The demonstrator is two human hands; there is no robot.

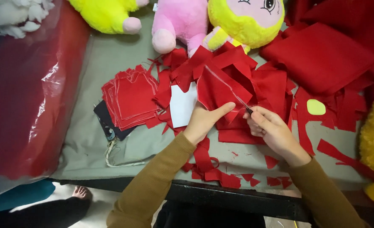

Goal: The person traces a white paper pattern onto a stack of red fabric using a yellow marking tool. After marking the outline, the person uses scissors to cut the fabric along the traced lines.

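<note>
**A:** While the left hand (pixel 201 122) pins a red felt piece (pixel 218 90) near the middle of the grey table (pixel 111 55), fingers and thumb closed on its lower edge, the right hand (pixel 271 126) is curled tight round a small dark-tipped tool (pixel 248 109), scissors or a marker, can't tell which. Tip sits at the lower end of a pale line running diagonally across the felt.

**B:** Progress?

**A:** My read: well into it, not finished. Neat stack of cut red squares (pixel 132 99) sits left of the hands, towards the table's left edge, on top of a dark card (pixel 104 116). A white paper piece (pixel 182 105) lies between the stack and the held piece, touching the left hand's side.

**B:** What's left?

**A:** Plenty of stock. Large uncut red felt sheet (pixel 322 55) at the far right corner, loose irregular pieces (pixel 271 86) heaped behind the hands. The piece in hand isn't cut through along that line yet, as far as I can see.

**B:** Waste?

**A:** Red offcuts (pixel 237 177) scattered along the near edge, strips at the right. Small yellow felt shape (pixel 315 107) lies among the red pieces right of the hands.

**B:** Anything else?

**A:** Pink plush toy (pixel 178 21) and yellow-hooded plush toy (pixel 246 19) along the far edge, untouched. Red material in a clear plastic bag (pixel 26 97) beyond the left edge.
</note>
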